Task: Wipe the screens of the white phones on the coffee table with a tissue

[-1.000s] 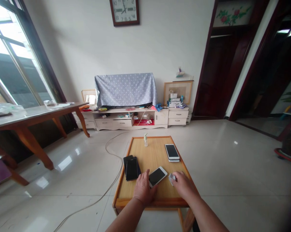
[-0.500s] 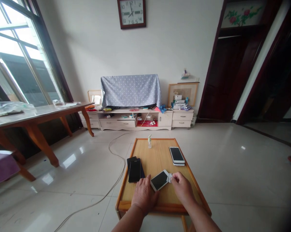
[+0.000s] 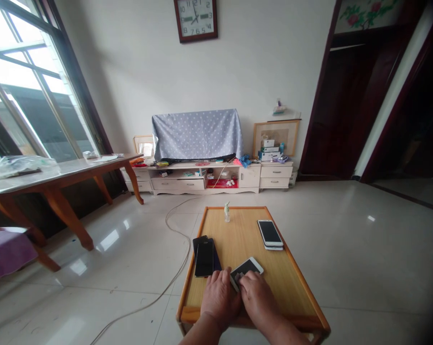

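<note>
A white smartphone with a dark screen lies slantwise on the small wooden table. My left hand is closed at its near left end, steadying it. In my right hand is a small grey cloth, pressed onto the screen near that same end; the fingers cover most of it. Just beyond my left fingertips, black smartphones lie overlapping. Farther off on the right sits a stack of white smartphones.
A small clear bottle with a pale green top stands at the table's far end. A cable winds over the floor to the left. Beyond are a low white cabinet and a larger table by the window.
My right hand has moved left with the cloth, from the phone's right end across the screen toward my left hand. The view has shifted slightly.
</note>
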Motion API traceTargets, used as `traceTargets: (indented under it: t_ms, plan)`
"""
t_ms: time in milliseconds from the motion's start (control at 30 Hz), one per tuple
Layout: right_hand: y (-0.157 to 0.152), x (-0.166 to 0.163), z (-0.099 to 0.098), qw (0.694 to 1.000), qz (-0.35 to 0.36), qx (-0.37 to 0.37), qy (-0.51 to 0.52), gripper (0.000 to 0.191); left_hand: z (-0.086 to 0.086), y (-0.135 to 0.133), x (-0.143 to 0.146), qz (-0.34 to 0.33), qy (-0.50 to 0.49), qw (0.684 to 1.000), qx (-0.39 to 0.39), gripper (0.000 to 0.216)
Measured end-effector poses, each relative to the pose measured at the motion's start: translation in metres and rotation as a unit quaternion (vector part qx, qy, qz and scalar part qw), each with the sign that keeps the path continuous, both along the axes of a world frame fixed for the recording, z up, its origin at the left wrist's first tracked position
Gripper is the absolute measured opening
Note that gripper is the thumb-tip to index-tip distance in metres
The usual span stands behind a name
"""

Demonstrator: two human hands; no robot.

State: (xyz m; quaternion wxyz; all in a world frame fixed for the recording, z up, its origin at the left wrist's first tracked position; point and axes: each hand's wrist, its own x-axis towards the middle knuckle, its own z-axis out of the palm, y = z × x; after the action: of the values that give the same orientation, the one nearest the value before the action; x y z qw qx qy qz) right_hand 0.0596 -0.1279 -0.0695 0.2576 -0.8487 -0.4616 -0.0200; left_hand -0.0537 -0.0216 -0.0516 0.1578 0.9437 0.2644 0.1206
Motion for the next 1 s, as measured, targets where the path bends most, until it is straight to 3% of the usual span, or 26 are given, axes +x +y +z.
traceTargets:
  t_ms: [200,300,500,567,700,833,900,1000]
  plan:
    - [-0.009,0.046,0.004,0.992,-0.124,0.013,0.026,0.021,0.006,-0.002,-0.001,-0.001,0.019,1.0,-0.013,0.061]
    - [-0.01,0.043,0.003,0.997,-0.076,0.008,0.028,0.031,0.006,-0.001,-0.002,-0.005,0.014,1.0,-0.014,0.061]
    - [-0.01,-0.019,0.012,0.995,0.091,-0.015,0.033,0.041,0.001,0.002,0.001,-0.001,0.033,0.999,-0.016,0.054]
    - [-0.011,-0.02,0.015,0.995,0.084,-0.034,0.036,0.044,0.001,0.002,0.001,0.002,0.032,0.999,-0.02,0.055]
    - [-0.015,0.011,0.014,0.997,-0.002,-0.081,0.022,0.048,0.003,0.001,0.001,0.005,0.007,1.0,-0.02,0.056]
    - [-0.015,0.023,0.008,0.996,-0.049,-0.077,0.005,0.051,0.001,0.002,0.0,0.005,0.006,1.0,-0.023,0.063]
    - [-0.012,0.008,0.006,0.997,-0.012,-0.07,0.01,0.051,-0.004,0.004,0.001,0.009,0.012,1.0,-0.022,0.063]
    - [-0.009,-0.017,0.006,0.992,0.097,-0.069,0.046,0.049,-0.014,0.008,0.002,0.006,0.029,0.999,-0.017,0.065]
